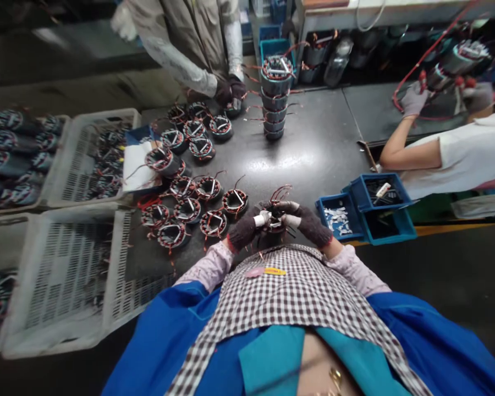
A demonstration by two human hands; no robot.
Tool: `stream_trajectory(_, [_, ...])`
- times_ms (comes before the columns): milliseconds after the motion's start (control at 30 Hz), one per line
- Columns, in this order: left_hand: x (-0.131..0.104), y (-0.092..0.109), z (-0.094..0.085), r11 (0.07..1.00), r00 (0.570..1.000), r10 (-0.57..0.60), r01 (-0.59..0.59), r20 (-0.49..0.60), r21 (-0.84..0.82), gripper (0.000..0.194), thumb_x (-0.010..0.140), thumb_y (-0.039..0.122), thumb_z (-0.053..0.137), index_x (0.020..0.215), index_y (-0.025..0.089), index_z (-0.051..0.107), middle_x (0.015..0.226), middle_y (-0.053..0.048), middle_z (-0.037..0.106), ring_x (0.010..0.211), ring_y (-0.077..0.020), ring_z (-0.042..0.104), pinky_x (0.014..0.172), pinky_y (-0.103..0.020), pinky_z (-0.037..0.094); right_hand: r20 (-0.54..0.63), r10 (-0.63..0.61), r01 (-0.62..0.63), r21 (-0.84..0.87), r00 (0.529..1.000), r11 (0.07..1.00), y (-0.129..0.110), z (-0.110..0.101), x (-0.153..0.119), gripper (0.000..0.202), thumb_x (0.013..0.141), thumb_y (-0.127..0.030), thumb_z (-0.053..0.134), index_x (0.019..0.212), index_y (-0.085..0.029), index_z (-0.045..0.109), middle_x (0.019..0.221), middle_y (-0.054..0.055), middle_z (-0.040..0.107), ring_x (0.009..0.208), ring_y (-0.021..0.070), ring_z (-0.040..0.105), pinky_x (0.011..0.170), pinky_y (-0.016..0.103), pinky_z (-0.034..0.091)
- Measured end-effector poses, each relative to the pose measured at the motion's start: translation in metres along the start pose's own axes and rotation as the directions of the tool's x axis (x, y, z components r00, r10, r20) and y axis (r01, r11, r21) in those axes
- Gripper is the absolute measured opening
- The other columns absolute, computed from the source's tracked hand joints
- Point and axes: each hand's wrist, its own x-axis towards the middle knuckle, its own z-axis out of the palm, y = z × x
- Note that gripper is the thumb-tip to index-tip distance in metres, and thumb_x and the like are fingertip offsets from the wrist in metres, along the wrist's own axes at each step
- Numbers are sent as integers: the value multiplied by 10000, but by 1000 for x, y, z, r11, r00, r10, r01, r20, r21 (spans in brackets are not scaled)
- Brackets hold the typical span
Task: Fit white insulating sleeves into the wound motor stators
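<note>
Close to my apron, a motor stator (275, 224) with copper wire ends sticking up sits at the table's near edge. My left hand (247, 225), in a dark glove with white-wrapped fingertips, closes on its left side. From the right, my right hand (307, 221) grips the same stator, its wrapped fingers bent over the rim. What the fingertips pinch inside the ring is too small to make out. Several more stators (187, 210) stand on the table to the left of my hands. A blue bin of small white pieces (339, 220) lies right of my right hand.
A stack of stators (274, 104) rises beyond my hands. Blue bins (381, 192) stand at the right edge. White plastic crates (66, 275) line the left. A co-worker's gloved hands (231, 93) work across the table; another person's arm (412, 143) reaches in from the right.
</note>
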Motion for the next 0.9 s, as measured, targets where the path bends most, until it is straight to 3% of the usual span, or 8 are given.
stream_trajectory(200, [2, -13, 9, 992, 997, -58, 64, 60, -111, 555, 818, 629, 853, 1063, 148, 721, 886, -75, 742, 741, -166, 608, 665, -291, 520, -10, 41, -41, 0, 999, 999, -17, 15, 3, 405, 777, -562, 928, 932, -212, 796, 971, 48, 817, 953, 240, 756, 916, 414, 648])
stream_trajectory(267, [1, -6, 10, 995, 991, -97, 99, 88, -23, 597, 885, 624, 799, 1219, 135, 721, 960, -97, 777, 813, -206, 676, 705, -311, 553, -97, 64, -65, 1, 993, 998, -14, 11, 2, 415, 761, -569, 921, 899, -212, 760, 919, 40, 806, 890, 234, 758, 849, 397, 654])
stream_trajectory(367, [1, 5, 11, 946, 994, -41, 70, -98, 317, 613, 957, 518, 752, 1432, 143, 659, 1153, -137, 810, 1086, -290, 758, 962, -408, 620, -365, 73, -64, 35, 928, 997, 1, -5, -7, 475, 767, -632, 871, 950, -229, 699, 927, 39, 797, 808, 218, 755, 736, 361, 644])
stream_trajectory(433, [-1, 5, 14, 771, 984, 43, 77, -171, 633, 628, 967, 383, 750, 1540, 165, 612, 1348, -171, 779, 1271, -318, 732, 1136, -462, 574, -519, 83, -69, 47, 851, 997, 15, -13, -12, 500, 792, -670, 817, 987, -238, 653, 935, 39, 786, 761, 209, 748, 686, 349, 628])
stream_trajectory(600, [-2, -17, 44, 201, 992, -90, -67, 86, 977, 585, 1010, 208, 615, 1577, 66, 623, 1576, -310, 625, 1515, -434, 571, 1347, -619, 326, -664, 2, -128, -140, 748, 982, 39, 0, 6, 366, 919, -601, 664, 1001, -248, 614, 962, 71, 781, 900, 226, 745, 865, 382, 636])
stream_trajectory(700, [4, -26, 57, 104, 984, -145, -85, 99, 991, 553, 1081, 156, 389, 1554, 0, 628, 1498, -354, 661, 1447, -429, 629, 1326, -651, 312, -597, -115, -100, -315, 794, 944, 32, 15, 43, 279, 1007, -498, 556, 1046, -237, 646, 1063, 95, 789, 1006, 229, 733, 967, 378, 609])
stream_trajectory(800, [11, -24, 53, 78, 971, -184, -142, 154, 987, 514, 1093, 251, 448, 1434, -38, 702, 1346, -376, 728, 1333, -449, 689, 1245, -607, 417, -444, -114, -141, -503, 889, 853, 20, 18, 78, 198, 991, -402, 612, 1008, -221, 692, 1048, 90, 791, 1018, 235, 719, 1028, 388, 576])
stream_trajectory(900, [19, -18, 42, 66, 973, -196, -114, 125, 991, 459, 1037, 306, 597, 1368, 28, 750, 1285, -336, 763, 1239, -437, 727, 1093, -542, 543, -475, -80, -188, -490, 876, 851, 20, 11, 83, 201, 983, -410, 628, 981, -219, 691, 1025, 82, 794, 986, 228, 712, 1015, 400, 579])
